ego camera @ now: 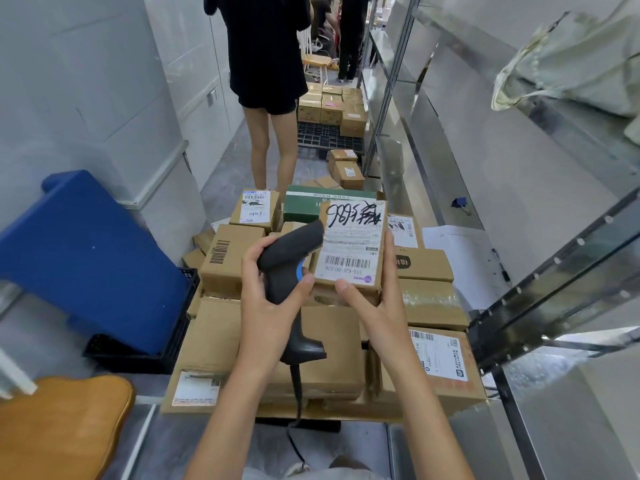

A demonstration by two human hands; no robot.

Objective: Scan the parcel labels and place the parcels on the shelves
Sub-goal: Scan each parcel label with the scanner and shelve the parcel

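Narrow aisle beside shelves (519, 188); left grip (266, 299) around scanner (287, 265), right grip (377, 306) clasping parcel (349, 247), perhaps label-up.

Two bare forearms and hands of the person wearing the camera, seen from above.

The left hand (268, 299) and right hand (375, 306) wear no gloves, rings, watch or wristbands. Both forearms are uncovered down to the bottom edge of the view, with no sleeve showing. The fingernails are short and unpainted. At the very bottom, between the arms, a strip of pale grey clothing (311, 474) shows, too cropped to identify further.
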